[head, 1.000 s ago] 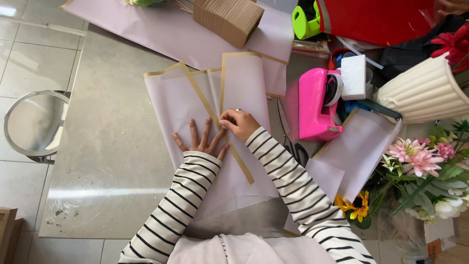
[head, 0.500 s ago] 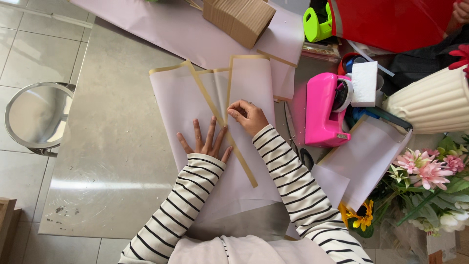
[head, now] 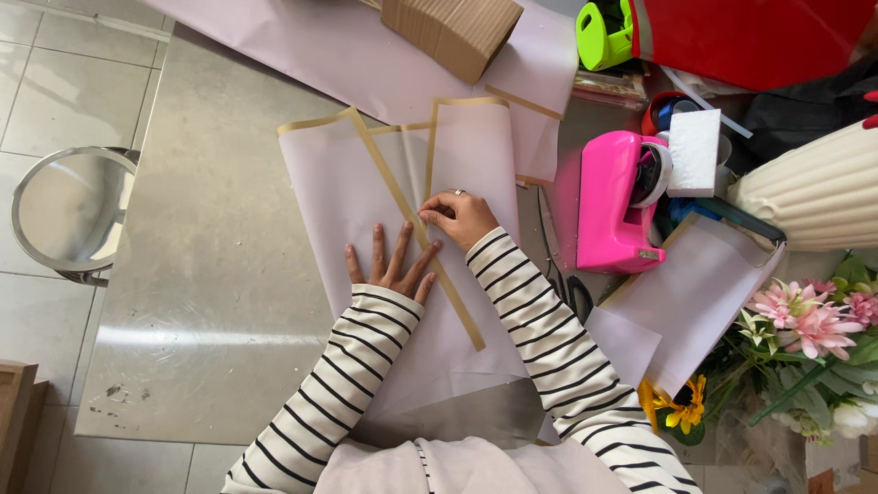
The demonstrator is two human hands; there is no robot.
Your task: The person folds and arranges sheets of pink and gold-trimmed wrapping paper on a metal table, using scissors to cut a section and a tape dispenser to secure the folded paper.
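Both of my hands rest on a sheet of pale pink wrapping paper (head: pixel 338 187) with gold-trimmed edges, which lies flat on the grey tabletop (head: pixel 210 274). My left hand (head: pixel 389 265) is spread open, palm down, fingers fanned out and pressing the paper flat. My right hand (head: pixel 457 218) sits just beside it, fingers curled and pinched together on the paper beside a gold band that runs diagonally between the two hands; I cannot tell how tightly it grips. Both arms wear black-and-white striped sleeves.

One panel of the paper stands folded over, its gold top edge squared off above my right hand. The sheet's near edge reaches toward my body.

To my left the tabletop shows bare grey surface out to its edge, past which a round metal stool (head: pixel 64 215) stands on the tiled floor. To my right room is tight: scissors (head: pixel 562 274) lie just beside the paper, then a bright pink tape dispenser (head: pixel 613 206), more pale sheets, a ribbed cream vase (head: pixel 814 192) and pink flowers (head: pixel 809 320). Ahead, a larger pink sheet (head: pixel 302 46) spreads across the far tabletop with a brown cardboard box (head: pixel 448 32) on it, and a green tape dispenser (head: pixel 605 32) nearby.
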